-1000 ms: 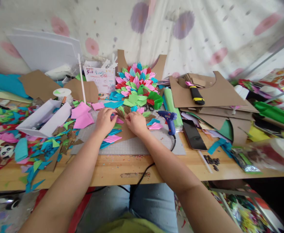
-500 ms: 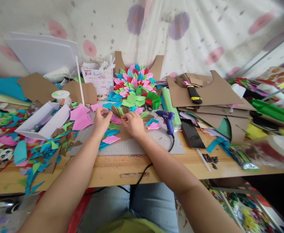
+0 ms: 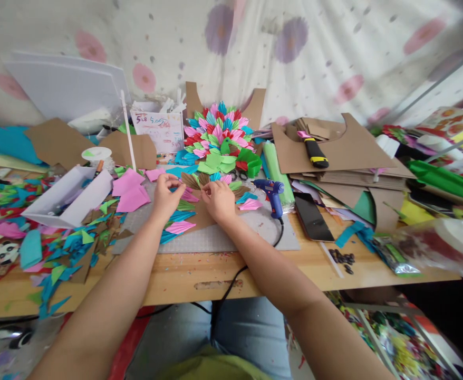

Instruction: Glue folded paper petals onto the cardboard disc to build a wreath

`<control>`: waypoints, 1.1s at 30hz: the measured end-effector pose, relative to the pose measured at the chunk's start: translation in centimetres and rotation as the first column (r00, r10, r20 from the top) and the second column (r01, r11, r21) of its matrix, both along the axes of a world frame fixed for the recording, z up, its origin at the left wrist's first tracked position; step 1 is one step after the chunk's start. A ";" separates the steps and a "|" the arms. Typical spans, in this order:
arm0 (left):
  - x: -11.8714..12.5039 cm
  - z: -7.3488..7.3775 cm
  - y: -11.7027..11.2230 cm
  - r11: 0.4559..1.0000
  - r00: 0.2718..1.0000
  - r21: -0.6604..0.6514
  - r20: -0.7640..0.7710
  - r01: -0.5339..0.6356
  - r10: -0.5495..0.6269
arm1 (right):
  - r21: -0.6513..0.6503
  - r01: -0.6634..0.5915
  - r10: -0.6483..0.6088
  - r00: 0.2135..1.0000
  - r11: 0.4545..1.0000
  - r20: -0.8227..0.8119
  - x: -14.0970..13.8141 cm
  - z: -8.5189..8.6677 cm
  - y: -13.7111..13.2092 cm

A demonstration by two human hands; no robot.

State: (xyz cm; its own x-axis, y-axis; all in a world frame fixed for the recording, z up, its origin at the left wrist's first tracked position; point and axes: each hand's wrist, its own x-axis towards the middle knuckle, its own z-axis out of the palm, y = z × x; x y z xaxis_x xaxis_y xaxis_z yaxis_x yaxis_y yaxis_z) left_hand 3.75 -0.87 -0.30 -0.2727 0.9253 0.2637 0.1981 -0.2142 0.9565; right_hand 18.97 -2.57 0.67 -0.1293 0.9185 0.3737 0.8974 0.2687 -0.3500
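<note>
From the head camera: left hand [image 3: 167,196] at the fan of paper petals [image 3: 183,227], fingers bent into a pinch, contents impossible to tell. Right hand [image 3: 218,200] just beside, fingers released, tips pressing the petals. Petals lying on cardboard [image 3: 202,216] over a grey mat [image 3: 231,237] on the counter [image 3: 176,277]; glue gun [image 3: 273,191] near, to the right.

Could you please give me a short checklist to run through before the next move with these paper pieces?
1. Left hand and right hand both on the folded paper pieces: ok.
2. Cardboard flat on the grey mat: ok.
3. Glue gun apart from the right hand: ok.
4. Glue gun nozzle hot or dripping: cannot tell.
5. Cord clear of the right forearm: not ok, it runs under it.
</note>
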 end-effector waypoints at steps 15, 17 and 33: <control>-0.8 -1.0 0.8 0.992 0.987 -0.015 -0.100 -0.129 0.127 | -0.192 0.029 0.009 0.981 0.981 0.194 -0.5 0.3 -0.2; -0.9 -1.2 0.9 0.992 0.983 0.007 -0.136 -0.124 0.124 | -0.202 0.031 0.013 0.977 0.979 0.211 -0.5 0.5 -0.3; -0.9 -1.0 0.8 0.991 0.977 0.054 -0.169 -0.119 0.127 | -0.208 0.021 0.037 0.961 0.978 0.274 -0.6 1.0 0.1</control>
